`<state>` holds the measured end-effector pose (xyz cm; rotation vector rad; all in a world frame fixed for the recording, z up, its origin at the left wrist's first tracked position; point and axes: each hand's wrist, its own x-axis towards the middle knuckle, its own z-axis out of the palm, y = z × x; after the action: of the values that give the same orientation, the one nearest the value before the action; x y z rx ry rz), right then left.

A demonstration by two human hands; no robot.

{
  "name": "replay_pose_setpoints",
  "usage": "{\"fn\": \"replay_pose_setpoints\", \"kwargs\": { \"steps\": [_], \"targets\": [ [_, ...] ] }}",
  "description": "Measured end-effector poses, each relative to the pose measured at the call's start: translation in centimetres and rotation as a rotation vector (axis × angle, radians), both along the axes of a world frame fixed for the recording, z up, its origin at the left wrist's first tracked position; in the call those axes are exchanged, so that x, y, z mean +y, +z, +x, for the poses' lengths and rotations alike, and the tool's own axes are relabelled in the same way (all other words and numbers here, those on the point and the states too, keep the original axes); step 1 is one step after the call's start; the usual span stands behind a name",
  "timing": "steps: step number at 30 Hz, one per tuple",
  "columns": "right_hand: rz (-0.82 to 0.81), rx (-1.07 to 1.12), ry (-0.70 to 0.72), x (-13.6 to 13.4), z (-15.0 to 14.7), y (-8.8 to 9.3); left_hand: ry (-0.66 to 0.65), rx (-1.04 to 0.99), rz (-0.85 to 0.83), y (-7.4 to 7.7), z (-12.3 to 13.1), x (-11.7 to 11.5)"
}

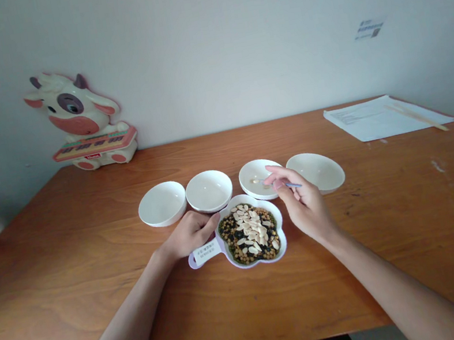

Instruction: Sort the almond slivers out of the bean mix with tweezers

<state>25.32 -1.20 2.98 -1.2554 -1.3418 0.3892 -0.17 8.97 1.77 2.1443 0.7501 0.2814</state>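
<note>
A flower-shaped lilac dish (282,245) with a labelled handle holds mixed beans and pale seeds at the table's near middle. My left hand (189,233) rests closed against the dish's left rim by the handle. My right hand (300,201) pinches a thin blue tool (292,185), whose tip reaches over the third white bowl (255,179). That bowl holds a few pale seeds. Beyond the dish stand the other white bowls: far left (161,204), second (209,190) and far right (316,172), which look empty.
A cow-shaped toy keyboard (82,125) stands against the wall at the back left. Papers with a pair of chopsticks (380,116) lie at the back right. The wooden table's (74,279) near edge runs just below my forearms.
</note>
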Motion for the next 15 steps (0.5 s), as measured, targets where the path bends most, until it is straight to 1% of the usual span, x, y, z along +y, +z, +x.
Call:
{"fn": "replay_pose_setpoints", "kwargs": {
  "steps": [7,15],
  "targets": [
    [0.013,-0.014,0.041,-0.05,-0.05,-0.56,-0.004,-0.017,0.011,-0.1,-0.01,0.03],
    [0.045,0.062,0.072,-0.38,-0.43,-0.82,-0.007,-0.015,0.017,0.06,0.0,-0.02]
  ]
}}
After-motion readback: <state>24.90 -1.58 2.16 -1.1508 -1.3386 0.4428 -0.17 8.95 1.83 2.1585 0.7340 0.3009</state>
